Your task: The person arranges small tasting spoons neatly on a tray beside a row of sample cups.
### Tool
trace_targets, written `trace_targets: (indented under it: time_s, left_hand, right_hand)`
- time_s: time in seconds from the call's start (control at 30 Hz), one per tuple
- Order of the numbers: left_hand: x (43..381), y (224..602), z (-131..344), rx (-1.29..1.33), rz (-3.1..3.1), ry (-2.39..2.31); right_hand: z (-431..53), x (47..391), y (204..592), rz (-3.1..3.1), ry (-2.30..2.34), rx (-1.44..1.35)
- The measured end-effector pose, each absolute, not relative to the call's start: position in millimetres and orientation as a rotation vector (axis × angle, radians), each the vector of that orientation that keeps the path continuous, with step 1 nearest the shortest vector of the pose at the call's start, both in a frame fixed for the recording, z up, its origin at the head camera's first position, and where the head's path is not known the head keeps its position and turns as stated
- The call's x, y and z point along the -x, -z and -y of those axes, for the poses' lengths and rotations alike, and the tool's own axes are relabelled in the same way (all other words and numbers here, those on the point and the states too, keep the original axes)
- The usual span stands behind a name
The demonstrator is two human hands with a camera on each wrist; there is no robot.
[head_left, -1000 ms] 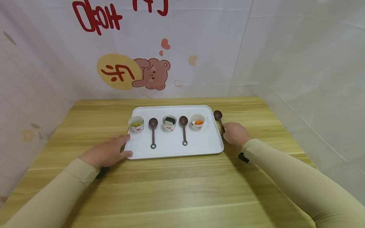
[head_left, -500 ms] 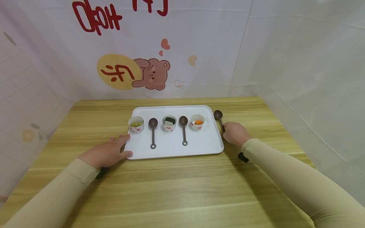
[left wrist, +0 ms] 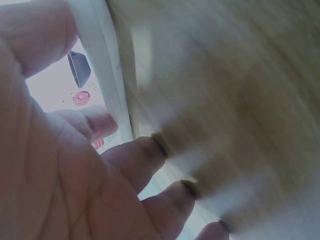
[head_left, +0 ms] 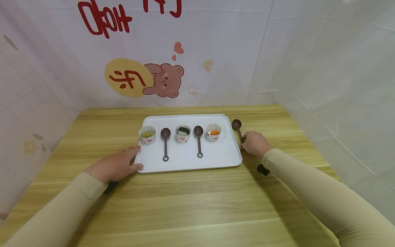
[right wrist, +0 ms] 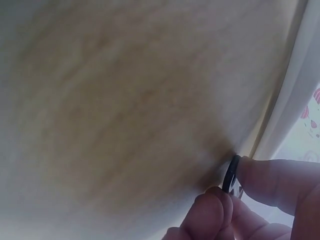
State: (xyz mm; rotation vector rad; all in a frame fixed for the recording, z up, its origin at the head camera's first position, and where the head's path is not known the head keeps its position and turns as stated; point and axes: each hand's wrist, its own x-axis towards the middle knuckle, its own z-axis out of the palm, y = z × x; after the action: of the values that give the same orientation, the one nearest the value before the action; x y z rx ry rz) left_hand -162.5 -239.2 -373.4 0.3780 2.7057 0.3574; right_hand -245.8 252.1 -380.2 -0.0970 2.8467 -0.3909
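My right hand (head_left: 256,143) pinches the handle of a brown round-bowled scoop spoon (head_left: 236,124) on the table, just right of the white tray (head_left: 182,159). In the right wrist view, thumb and fingers grip the dark ring end (right wrist: 230,175) of that handle. My left hand (head_left: 115,167) touches the tray's left edge with its fingers spread, thumb at the near corner. Two matching spoons lie on the tray, a left one (head_left: 165,133) and a right one (head_left: 198,130), between three patterned paper cups. Close to the left hand's fingertips is the left cup (head_left: 148,139).
The left cup's food is green (head_left: 147,134); the middle cup (head_left: 183,138) has a black-and-white piece, the right cup (head_left: 213,137) something orange. The wooden table (head_left: 191,206) ends at a printed curtain (head_left: 231,68) behind and a pale curtain (head_left: 339,85) on the right.
The spoon in my right hand has shifted very slightly to the right, away from the tray. My left hand and the things on the tray stay in place.
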Motion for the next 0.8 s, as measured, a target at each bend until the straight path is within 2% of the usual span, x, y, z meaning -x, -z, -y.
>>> trace_targets:
  time_s: [0.8]
  left_hand:
    - [162.7, 373.9, 239.6, -0.380, -2.705, -0.361]
  right_hand:
    - [-250.5, 246.8, 378.5, -2.862, 0.416, 0.110]
